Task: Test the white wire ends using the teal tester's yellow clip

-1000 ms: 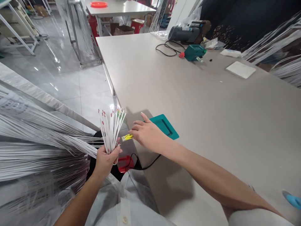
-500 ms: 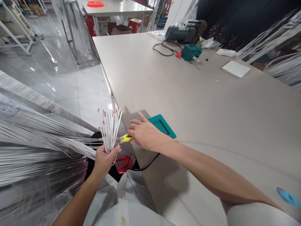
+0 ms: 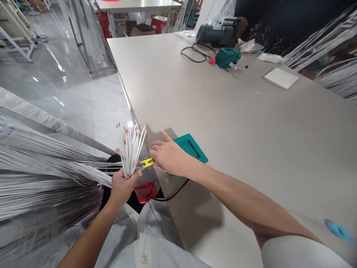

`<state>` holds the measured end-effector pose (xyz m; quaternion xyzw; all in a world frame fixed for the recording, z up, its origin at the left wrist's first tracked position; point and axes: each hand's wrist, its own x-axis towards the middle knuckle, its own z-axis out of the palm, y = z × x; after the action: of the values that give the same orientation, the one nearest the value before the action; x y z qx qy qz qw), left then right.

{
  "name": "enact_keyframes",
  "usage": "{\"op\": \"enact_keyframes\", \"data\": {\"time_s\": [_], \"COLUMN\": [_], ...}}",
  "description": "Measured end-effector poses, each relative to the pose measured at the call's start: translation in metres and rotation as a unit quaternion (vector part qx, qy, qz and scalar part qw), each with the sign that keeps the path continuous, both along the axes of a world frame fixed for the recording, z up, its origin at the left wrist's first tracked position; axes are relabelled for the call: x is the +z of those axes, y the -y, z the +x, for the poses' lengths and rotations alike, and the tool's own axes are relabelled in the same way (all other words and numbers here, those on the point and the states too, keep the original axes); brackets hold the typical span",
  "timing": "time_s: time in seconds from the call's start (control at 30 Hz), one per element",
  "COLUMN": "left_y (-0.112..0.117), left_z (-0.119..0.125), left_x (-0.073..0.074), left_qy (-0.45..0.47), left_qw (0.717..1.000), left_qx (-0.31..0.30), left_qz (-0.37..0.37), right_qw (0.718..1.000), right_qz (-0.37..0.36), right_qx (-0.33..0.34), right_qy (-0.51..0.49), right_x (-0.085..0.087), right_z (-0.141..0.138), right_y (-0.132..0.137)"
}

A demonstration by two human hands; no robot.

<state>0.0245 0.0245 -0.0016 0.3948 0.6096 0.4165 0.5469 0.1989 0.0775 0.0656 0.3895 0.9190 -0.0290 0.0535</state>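
My left hand (image 3: 125, 189) is closed around a bundle of white wires (image 3: 131, 152), whose loose ends fan upward. Several of those ends carry small red tips. My right hand (image 3: 170, 153) grips yellow-handled pliers (image 3: 147, 162), with the metal jaws pointing left against the bundle just above my left thumb. What the jaws hold, if anything, is too small to make out. The right index finger or thumb sticks up, apart from the handle. Behind the right hand, partly covered by it, a teal tray-like piece (image 3: 189, 146) lies on the table edge.
Long white wires (image 3: 50, 163) hang over a wrapped rail (image 3: 55, 123) at left. The grey table (image 3: 237, 123) fills the right side. On it are a green device (image 3: 228, 57), a dark motor (image 3: 213, 34), a white pad (image 3: 281, 78) and a blue ring (image 3: 340, 230). A red stool (image 3: 145, 191) is below.
The camera view has shifted slightly. The pliers stay at the wire bundle in my right hand, and my left hand keeps its hold on the wires, whose ends have spread a little.
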Motion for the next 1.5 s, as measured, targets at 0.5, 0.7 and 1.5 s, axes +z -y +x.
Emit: {"op": "enact_keyframes", "data": {"time_s": [0.5, 0.7, 1.5], "left_y": [0.005, 0.013, 0.035], "left_z": [-0.004, -0.007, -0.027], "left_x": [-0.008, -0.002, 0.013], "left_qy": [0.013, 0.057, 0.161], "left_qw": [1.000, 0.998, 0.985], "left_qx": [0.014, 0.027, -0.033], "left_qz": [0.004, 0.014, -0.052], "right_qw": [0.998, 0.997, 0.608], "right_qz": [0.049, 0.047, -0.330], "right_qx": [-0.027, -0.023, -0.181], "right_qy": [-0.011, -0.050, -0.699], "right_x": [-0.012, -0.007, -0.050], "right_z": [0.001, 0.002, -0.054], "right_y": [0.009, 0.011, 0.066]}}
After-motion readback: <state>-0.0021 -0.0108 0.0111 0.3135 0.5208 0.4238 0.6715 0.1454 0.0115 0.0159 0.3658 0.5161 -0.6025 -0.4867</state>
